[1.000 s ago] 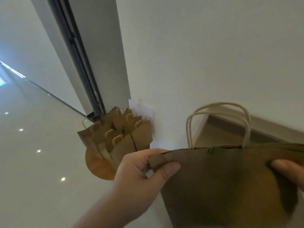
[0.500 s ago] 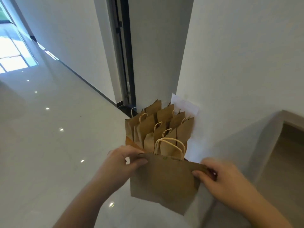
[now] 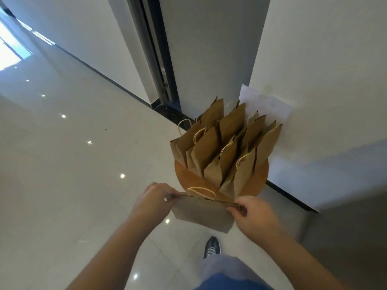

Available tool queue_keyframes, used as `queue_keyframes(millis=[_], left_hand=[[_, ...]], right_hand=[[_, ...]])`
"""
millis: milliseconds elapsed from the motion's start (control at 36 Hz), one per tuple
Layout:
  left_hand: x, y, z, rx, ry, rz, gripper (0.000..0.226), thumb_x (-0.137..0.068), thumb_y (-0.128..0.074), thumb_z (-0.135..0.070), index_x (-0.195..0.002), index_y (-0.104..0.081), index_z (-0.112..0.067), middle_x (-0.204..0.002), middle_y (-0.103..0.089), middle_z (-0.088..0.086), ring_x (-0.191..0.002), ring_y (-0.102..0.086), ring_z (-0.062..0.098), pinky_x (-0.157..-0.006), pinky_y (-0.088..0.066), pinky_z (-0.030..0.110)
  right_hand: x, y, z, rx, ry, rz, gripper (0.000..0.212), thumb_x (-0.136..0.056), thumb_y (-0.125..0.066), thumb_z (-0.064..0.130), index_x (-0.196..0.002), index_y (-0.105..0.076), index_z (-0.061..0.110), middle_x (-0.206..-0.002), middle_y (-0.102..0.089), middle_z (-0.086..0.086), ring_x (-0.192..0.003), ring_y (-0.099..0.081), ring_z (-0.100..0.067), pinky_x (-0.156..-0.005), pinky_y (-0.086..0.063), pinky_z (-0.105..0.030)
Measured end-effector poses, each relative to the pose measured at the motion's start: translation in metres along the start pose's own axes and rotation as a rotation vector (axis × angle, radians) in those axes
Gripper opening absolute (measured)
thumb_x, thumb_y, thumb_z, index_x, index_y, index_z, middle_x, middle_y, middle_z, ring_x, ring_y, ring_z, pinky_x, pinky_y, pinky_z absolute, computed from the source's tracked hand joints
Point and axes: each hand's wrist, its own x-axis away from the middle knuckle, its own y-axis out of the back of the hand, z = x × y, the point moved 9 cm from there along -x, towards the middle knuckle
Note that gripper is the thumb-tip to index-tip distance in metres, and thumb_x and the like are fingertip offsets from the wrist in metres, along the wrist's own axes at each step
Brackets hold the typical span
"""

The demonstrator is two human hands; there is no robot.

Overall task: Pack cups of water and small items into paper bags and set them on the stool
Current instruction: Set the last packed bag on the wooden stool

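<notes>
At the near edge of the stool (image 3: 256, 181) the paper bag (image 3: 201, 213) hangs in the air, left hand (image 3: 154, 200) pinching its top left corner, right hand (image 3: 254, 213) pinching the top right one. The other bags (image 3: 226, 147) crowd the seat's middle and far side, so I'd say this is the set-down step. Next it probably needs lifting forward onto the bare front strip without bumping the rest.

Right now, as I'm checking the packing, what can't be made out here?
Head view only.
Held bag, pinched at its top by the left hand and right hand: contents hidden by its paper sides.
Bags on the stool: contents hidden by their own walls; count unclear, they overlap.
Stool legs: hidden under seat and bags.
White sheet: any writing too small.
</notes>
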Motion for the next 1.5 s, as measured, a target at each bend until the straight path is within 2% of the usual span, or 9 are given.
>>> queue_keyframes(millis=[111,194,306,556,694,889,1000,1222,1500], left_hand=[[-0.061,-0.012,0.020,0.018,-0.001,0.037,0.030,-0.101,-0.059,-0.027,-0.114,-0.075,-0.050,-0.105,-0.064,-0.030,-0.107,-0.055,0.006,-0.095,-0.044,0.023],[-0.106,-0.026,0.032,0.011,0.007,0.078,0.027,-0.101,-0.058,-0.031,-0.111,-0.076,-0.048,-0.107,-0.067,-0.025,-0.106,-0.059,0.009,-0.095,-0.049,0.027],[-0.162,-0.051,0.050,-0.063,0.014,0.147,0.025,-0.100,-0.052,-0.040,-0.109,-0.075,-0.043,-0.106,-0.070,-0.020,-0.104,-0.064,0.011,-0.092,-0.054,0.031],[-0.251,-0.091,0.071,0.002,-0.015,0.239,0.025,-0.100,-0.057,-0.031,-0.110,-0.080,-0.036,-0.110,-0.074,-0.009,-0.101,-0.064,0.020,-0.092,-0.058,0.038],[-0.284,-0.115,0.082,0.102,-0.052,0.280,0.025,-0.102,-0.055,-0.035,-0.112,-0.077,-0.040,-0.108,-0.073,-0.013,-0.095,-0.066,0.013,-0.086,-0.058,0.029],[-0.305,-0.128,0.081,0.092,-0.173,0.297,0.022,-0.103,-0.058,-0.029,-0.111,-0.077,-0.036,-0.103,-0.072,-0.017,-0.090,-0.067,0.007,-0.080,-0.056,0.021],[-0.309,-0.145,0.090,0.059,-0.167,0.365,0.016,-0.101,-0.059,-0.032,-0.110,-0.071,-0.036,-0.102,-0.071,-0.016,-0.089,-0.068,0.007,-0.081,-0.059,0.024],[-0.295,-0.138,0.088,0.191,-0.159,0.352,0.050,-0.096,-0.067,-0.034,-0.140,-0.047,-0.046,-0.140,-0.052,-0.013,-0.114,-0.066,0.016,-0.099,-0.060,0.041],[-0.279,-0.122,0.095,0.225,-0.182,0.340,0.057,-0.097,-0.068,-0.041,-0.147,-0.041,-0.045,-0.151,-0.045,-0.010,-0.128,-0.061,0.019,-0.102,-0.058,0.041]], right_hand=[[-0.045,-0.013,-0.001,-0.054,-0.060,-0.025,0.020,-0.103,-0.065,0.039,-0.088,-0.069,0.026,-0.078,-0.065,0.008,-0.075,-0.062,-0.008,-0.068,-0.050,-0.020],[-0.082,-0.027,-0.009,-0.079,-0.106,-0.033,0.024,-0.102,-0.066,0.035,-0.081,-0.070,0.027,-0.071,-0.064,0.009,-0.070,-0.062,-0.006,-0.068,-0.053,-0.028],[-0.127,-0.048,-0.027,-0.137,-0.213,-0.055,0.030,-0.102,-0.065,0.036,-0.073,-0.066,0.029,-0.066,-0.062,0.007,-0.068,-0.060,-0.012,-0.060,-0.042,-0.025],[-0.199,-0.110,-0.060,-0.286,-0.430,-0.053,0.019,-0.106,-0.059,0.038,-0.090,-0.070,0.036,-0.083,-0.065,0.015,-0.080,-0.062,-0.008,-0.067,-0.040,-0.016],[-0.208,-0.127,-0.074,-0.469,-0.576,-0.218,0.017,-0.103,-0.066,0.031,-0.111,-0.081,0.029,-0.103,-0.073,0.012,-0.096,-0.067,-0.013,-0.088,-0.053,-0.025],[-0.217,-0.128,-0.077,-0.428,-0.577,-0.311,0.018,-0.101,-0.068,0.025,-0.111,-0.080,0.033,-0.100,-0.068,0.020,-0.093,-0.064,-0.007,-0.087,-0.046,-0.018],[-0.218,-0.138,-0.079,-0.401,-0.600,-0.294,0.020,-0.101,-0.067,0.027,-0.116,-0.077,0.036,-0.106,-0.068,0.018,-0.095,-0.062,-0.008,-0.095,-0.052,-0.023],[-0.214,-0.143,-0.081,-0.371,-0.674,-0.262,0.030,-0.102,-0.063,0.030,-0.131,-0.067,0.033,-0.110,-0.067,0.010,-0.094,-0.060,-0.013,-0.092,-0.051,-0.025],[-0.206,-0.150,-0.077,-0.391,-0.677,-0.254,0.034,-0.104,-0.059,0.031,-0.138,-0.062,0.036,-0.119,-0.070,0.008,-0.097,-0.063,-0.013,-0.091,-0.053,-0.025]])
